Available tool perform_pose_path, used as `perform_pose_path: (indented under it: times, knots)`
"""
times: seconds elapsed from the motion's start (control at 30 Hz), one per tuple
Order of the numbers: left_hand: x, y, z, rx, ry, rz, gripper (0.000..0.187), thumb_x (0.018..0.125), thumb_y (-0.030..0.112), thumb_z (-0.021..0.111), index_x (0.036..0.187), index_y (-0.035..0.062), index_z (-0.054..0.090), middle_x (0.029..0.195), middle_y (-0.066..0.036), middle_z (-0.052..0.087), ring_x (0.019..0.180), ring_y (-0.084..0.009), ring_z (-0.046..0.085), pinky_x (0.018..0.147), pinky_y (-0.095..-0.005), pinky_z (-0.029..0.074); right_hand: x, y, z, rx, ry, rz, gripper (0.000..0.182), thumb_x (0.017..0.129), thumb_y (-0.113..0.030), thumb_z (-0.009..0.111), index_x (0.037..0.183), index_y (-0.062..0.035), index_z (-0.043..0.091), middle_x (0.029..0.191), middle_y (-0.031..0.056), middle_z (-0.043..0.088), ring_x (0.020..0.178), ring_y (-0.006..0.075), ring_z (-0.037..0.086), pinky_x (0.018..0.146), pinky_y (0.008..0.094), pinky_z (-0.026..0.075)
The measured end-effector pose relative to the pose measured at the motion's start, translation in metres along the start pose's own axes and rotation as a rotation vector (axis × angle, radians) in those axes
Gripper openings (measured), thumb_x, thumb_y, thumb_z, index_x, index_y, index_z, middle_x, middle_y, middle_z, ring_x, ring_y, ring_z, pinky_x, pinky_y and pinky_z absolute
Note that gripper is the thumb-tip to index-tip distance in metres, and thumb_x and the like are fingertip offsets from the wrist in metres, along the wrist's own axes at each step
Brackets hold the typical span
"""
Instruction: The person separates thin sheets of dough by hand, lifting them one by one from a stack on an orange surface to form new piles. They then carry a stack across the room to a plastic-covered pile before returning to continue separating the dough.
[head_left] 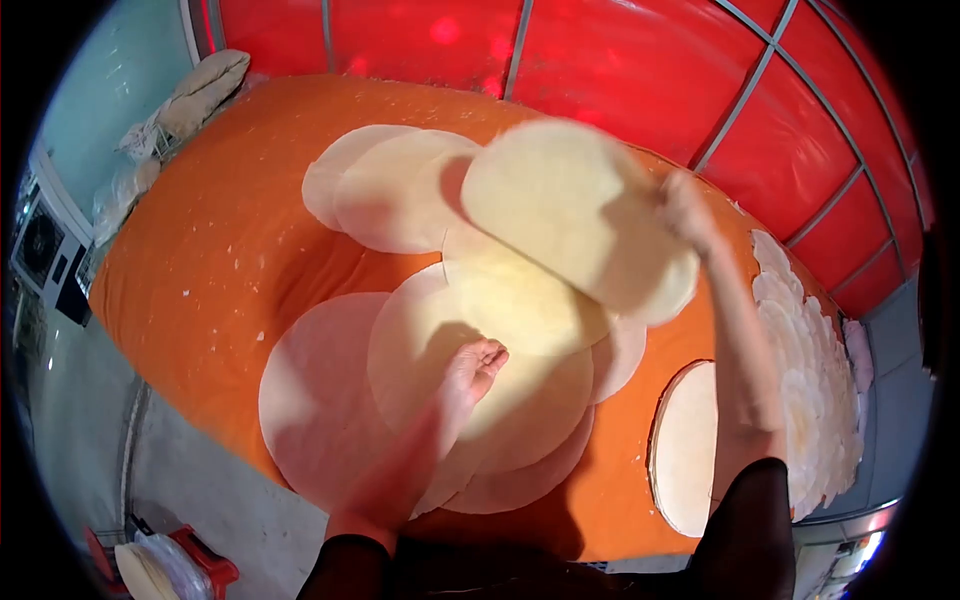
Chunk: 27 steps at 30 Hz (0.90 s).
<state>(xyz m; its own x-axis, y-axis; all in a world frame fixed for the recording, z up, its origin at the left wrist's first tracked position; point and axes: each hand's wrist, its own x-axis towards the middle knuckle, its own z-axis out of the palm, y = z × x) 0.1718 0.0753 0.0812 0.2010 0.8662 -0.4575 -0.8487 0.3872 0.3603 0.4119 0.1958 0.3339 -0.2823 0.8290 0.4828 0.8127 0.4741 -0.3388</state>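
While the right hand (685, 208), blurred, appears closed on the rim of a raised round sheet (560, 200), the left hand (477, 368) is half curled over overlapping sheets (480, 420); whether it pinches anything cannot be told. Outward, the orange surface (200, 260) bears a stack of discs (685, 440) beside the right forearm. Red panels (620, 60) stand beyond.

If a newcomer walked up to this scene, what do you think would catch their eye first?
Probably the large pale round sheet, slightly blurred, held up at its right edge by the right hand above the orange cloth-covered surface. Next, perhaps, the overlapping thin cream-coloured rounds spread beneath it, with the left hand over them. Behind everything, the glossy red wall panels stand out.
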Motion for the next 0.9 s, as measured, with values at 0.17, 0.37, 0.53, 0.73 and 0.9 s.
perform_pose_path:
  times: [0.17,0.37,0.53,0.73,0.9]
  knots:
    - [0.025,0.004,0.008,0.109,0.098,-0.082,0.013,0.07,0.001,0.054,0.081,0.006,0.049,0.081,-0.008,0.054,0.08,-0.0211,0.054,0.084,-0.038,0.043,0.031,-0.05,-0.048,-0.619,0.223,-0.308,0.003,0.069,-0.004,0.051,0.07,-0.0029,0.054,0.056,0.0191,0.053,0.054,0.0322,0.055,0.05,0.0404,0.045]
    - [0.038,0.008,0.004,0.33,-0.018,-0.044,0.032,0.067,-0.002,0.049,0.097,0.0078,0.047,0.088,-0.007,0.054,0.087,-0.0211,0.053,0.089,-0.0418,0.038,-0.043,-0.025,0.112,-0.821,-0.111,-0.36,0.029,0.067,-0.004,0.047,0.096,0.0012,0.047,0.068,0.0109,0.053,0.057,0.0245,0.054,0.047,0.0369,0.043]
    - [0.029,0.022,0.025,0.176,-0.215,0.028,0.046,0.063,-0.009,0.042,0.105,0.0101,0.046,0.099,-0.007,0.053,0.098,-0.0235,0.05,0.097,-0.0451,0.03,-0.128,-0.002,0.218,-0.295,-0.107,-0.296,0.033,0.067,-0.006,0.053,0.097,0.0064,0.05,0.077,0.0156,0.057,0.076,0.0264,0.058,0.055,0.034,0.049]
    - [0.046,0.021,0.023,0.096,-0.472,0.1,0.062,0.061,-0.01,0.041,0.12,0.0081,0.04,0.115,-0.011,0.047,0.103,-0.026,0.048,0.094,-0.0405,0.034,-0.146,-0.019,0.201,-0.181,-0.091,-0.243,0.038,0.077,-0.01,0.051,0.111,0.0073,0.046,0.099,0.0208,0.058,0.088,0.0326,0.057,0.069,0.0363,0.05]
    - [0.016,0.041,0.018,0.699,-0.247,0.278,0.061,0.066,-0.005,0.05,0.124,0.0059,0.034,0.112,-0.013,0.049,0.098,-0.0237,0.052,0.079,-0.0356,0.044,-0.12,-0.005,0.19,0.07,-0.312,0.076,0.036,0.081,-0.019,0.054,0.112,-0.0003,0.051,0.072,0.0184,0.059,0.067,0.0305,0.059,0.06,0.0379,0.047]
